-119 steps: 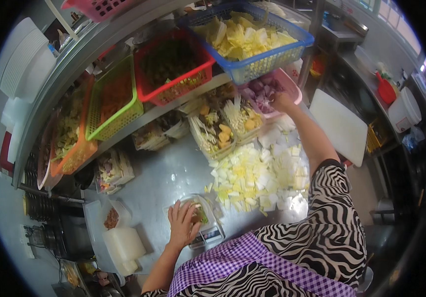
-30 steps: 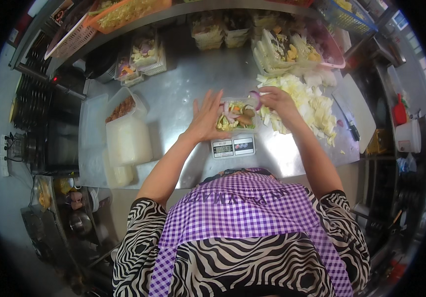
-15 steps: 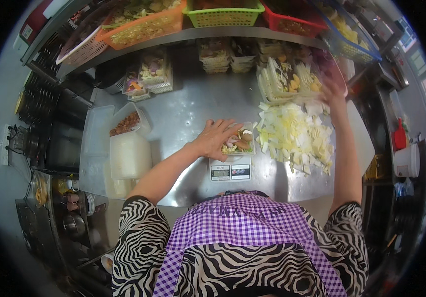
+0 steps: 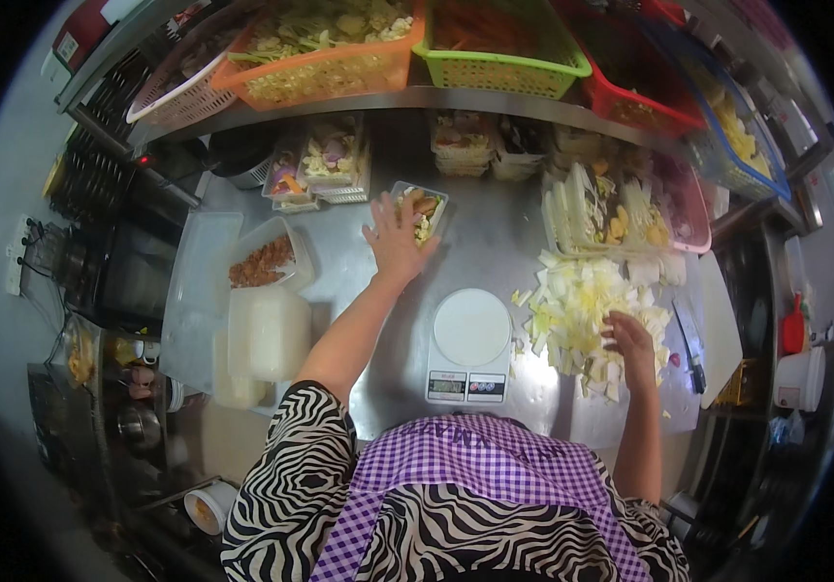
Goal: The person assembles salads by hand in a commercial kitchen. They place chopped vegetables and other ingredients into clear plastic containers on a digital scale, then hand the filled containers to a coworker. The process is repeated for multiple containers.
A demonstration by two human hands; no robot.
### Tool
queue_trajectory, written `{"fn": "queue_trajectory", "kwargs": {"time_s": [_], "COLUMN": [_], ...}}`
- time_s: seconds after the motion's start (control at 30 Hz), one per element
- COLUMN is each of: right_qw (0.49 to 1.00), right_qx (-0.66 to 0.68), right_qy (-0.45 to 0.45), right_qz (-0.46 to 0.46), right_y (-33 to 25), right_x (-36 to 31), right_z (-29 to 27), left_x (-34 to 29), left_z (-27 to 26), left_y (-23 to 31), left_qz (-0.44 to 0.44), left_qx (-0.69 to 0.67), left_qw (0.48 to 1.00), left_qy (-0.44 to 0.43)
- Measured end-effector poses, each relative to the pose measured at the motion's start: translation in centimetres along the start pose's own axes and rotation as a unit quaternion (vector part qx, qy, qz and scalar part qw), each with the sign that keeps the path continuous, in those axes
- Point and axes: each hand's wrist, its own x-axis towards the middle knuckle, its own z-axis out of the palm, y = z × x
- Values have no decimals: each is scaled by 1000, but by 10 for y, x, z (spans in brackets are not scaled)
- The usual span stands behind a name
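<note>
A small clear tray of mixed vegetables point(image 4: 427, 206) lies on the steel table, past the white kitchen scale point(image 4: 472, 328). My left hand point(image 4: 400, 244) is spread over the tray's left and near edge, fingers apart; I cannot tell how firmly it touches. The round plate of the scale is bare. My right hand point(image 4: 632, 341) hovers at the right side of a heap of chopped cabbage point(image 4: 572, 306), with its fingers loosely bent and apart and nothing visible in them.
A knife point(image 4: 690, 347) lies right of the cabbage. Filled trays point(image 4: 335, 160) and a pink basket point(image 4: 693, 218) stand farther back. At left are a tub of reddish-brown pieces point(image 4: 264, 264) and a whitish container point(image 4: 270, 332). Vegetable baskets point(image 4: 325, 63) line the shelf above.
My left hand and the vegetable tray have moved from the scale to farther back and left. My right hand has come down from beside the pink basket to the cabbage.
</note>
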Motion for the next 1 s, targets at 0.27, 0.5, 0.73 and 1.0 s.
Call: {"fn": "queue_trajectory", "kwargs": {"time_s": [0.27,0.5,0.73,1.0], "right_qw": [997,995,994,997], "right_qx": [26,12,-5,-12], "right_qy": [61,88,90,70], "right_qz": [32,53,61,5], "right_y": [19,18,9,-7], "right_x": [-33,-34,-30,-26], "right_z": [-4,-6,5,5], "left_x": [80,166,199,106], "left_z": [49,98,105,0], "left_y": [-32,-39,-13,-7], "left_qz": [88,50,-30,-50], "left_qx": [5,13,-7,-104], "left_qw": [995,991,989,989], "left_qy": [50,119,142,93]}}
